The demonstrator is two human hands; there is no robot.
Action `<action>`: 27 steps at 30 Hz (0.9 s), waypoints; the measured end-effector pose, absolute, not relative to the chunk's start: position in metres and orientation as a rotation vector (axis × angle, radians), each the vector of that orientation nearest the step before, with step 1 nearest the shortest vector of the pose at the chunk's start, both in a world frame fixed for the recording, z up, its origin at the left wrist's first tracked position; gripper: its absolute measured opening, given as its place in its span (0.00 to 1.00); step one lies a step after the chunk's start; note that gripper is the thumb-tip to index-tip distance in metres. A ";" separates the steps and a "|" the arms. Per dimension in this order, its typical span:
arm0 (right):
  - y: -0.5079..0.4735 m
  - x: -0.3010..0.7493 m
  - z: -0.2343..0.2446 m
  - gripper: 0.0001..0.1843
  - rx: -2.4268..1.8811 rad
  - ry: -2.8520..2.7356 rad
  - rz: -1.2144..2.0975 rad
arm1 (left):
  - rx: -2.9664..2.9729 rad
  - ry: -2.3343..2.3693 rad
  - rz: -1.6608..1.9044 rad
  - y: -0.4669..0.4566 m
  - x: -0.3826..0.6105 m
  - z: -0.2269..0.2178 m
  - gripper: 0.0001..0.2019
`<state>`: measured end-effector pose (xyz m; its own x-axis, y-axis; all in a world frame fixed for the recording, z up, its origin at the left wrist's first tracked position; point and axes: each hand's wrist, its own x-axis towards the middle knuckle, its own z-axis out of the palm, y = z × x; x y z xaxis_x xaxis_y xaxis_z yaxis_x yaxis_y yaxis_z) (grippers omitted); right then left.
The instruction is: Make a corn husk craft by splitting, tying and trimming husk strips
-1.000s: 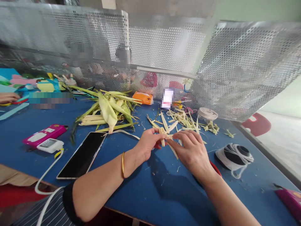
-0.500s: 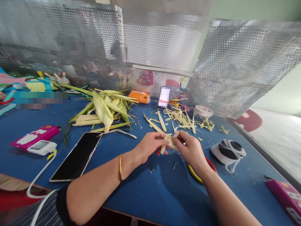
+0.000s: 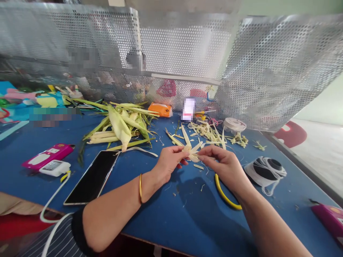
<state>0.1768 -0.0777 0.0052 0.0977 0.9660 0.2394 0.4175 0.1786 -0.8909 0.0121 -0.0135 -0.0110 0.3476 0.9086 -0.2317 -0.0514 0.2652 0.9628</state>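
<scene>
Pale corn husk strips, fanned out like petals, are held up between both hands above the blue table. My left hand pinches their base between thumb and fingers. From the other side, my right hand has its fingertips closed at the edge of the same husk strips. A short husk piece lies on the table just below them. Partly covered by my right hand and forearm is a yellow curved handle. More loose husk strips lie just beyond my fingers.
A heap of corn husks lies back left, near a tablet and a magenta pack. Husk scraps and a white roll are at the back. White cord on a black spool stands right. A perforated screen borders the back.
The husk strips have been turned and now spread like petals. A short husk piece now shows on the table below my hands. My right hand has shifted slightly right.
</scene>
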 end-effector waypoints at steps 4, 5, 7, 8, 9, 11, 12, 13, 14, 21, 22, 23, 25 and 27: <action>-0.078 0.174 0.005 0.13 -1.234 -1.397 0.984 | 1.139 0.975 0.806 -0.017 0.012 -0.010 0.07; -0.078 0.173 0.004 0.14 -1.214 -1.378 1.010 | 1.148 0.968 0.807 -0.018 0.012 -0.010 0.07; -0.077 0.172 0.004 0.15 -1.202 -1.362 1.023 | 1.164 0.956 0.804 -0.019 0.012 -0.011 0.07; -0.076 0.172 0.003 0.14 -1.209 -1.366 0.999 | 1.172 0.951 0.799 -0.019 0.012 -0.012 0.08; -0.076 0.171 0.003 0.11 -1.217 -1.380 0.943 | 1.177 0.949 0.795 -0.019 0.012 -0.013 0.07; -0.075 0.170 0.002 0.07 -1.209 -1.420 0.766 | 1.183 0.940 0.789 -0.019 0.013 -0.014 0.07; -0.074 0.169 0.002 0.07 -1.198 -1.430 0.684 | 1.180 0.937 0.789 -0.019 0.013 -0.014 0.07; -0.074 0.168 0.001 0.08 -1.194 -1.427 0.635 | 1.172 0.937 0.790 -0.019 0.013 -0.014 0.07; -0.074 0.167 0.000 0.10 -1.196 -1.410 0.624 | 1.158 0.945 0.790 -0.020 0.014 -0.014 0.07; -0.073 0.164 -0.008 0.12 -1.341 -1.259 0.732 | 1.141 0.991 0.789 -0.021 0.015 -0.009 0.08; -0.073 0.165 -0.009 0.12 -1.357 -1.264 0.717 | 1.151 0.987 0.787 -0.020 0.015 -0.009 0.08; -0.073 0.165 -0.009 0.11 -1.373 -1.274 0.698 | 1.162 0.983 0.783 -0.020 0.015 -0.009 0.08; -0.073 0.166 -0.011 0.11 -1.412 -1.302 0.668 | 1.184 0.974 0.775 -0.020 0.015 -0.010 0.08; -0.073 0.166 -0.011 0.10 -1.461 -1.302 0.663 | 1.198 0.971 0.772 -0.020 0.016 -0.010 0.09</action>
<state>0.1657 -0.0734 -0.0112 0.2623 0.9396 0.2197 0.3754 0.1104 -0.9203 0.0156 -0.0196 -0.0104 0.4035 0.8933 -0.1982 0.0087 0.2129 0.9770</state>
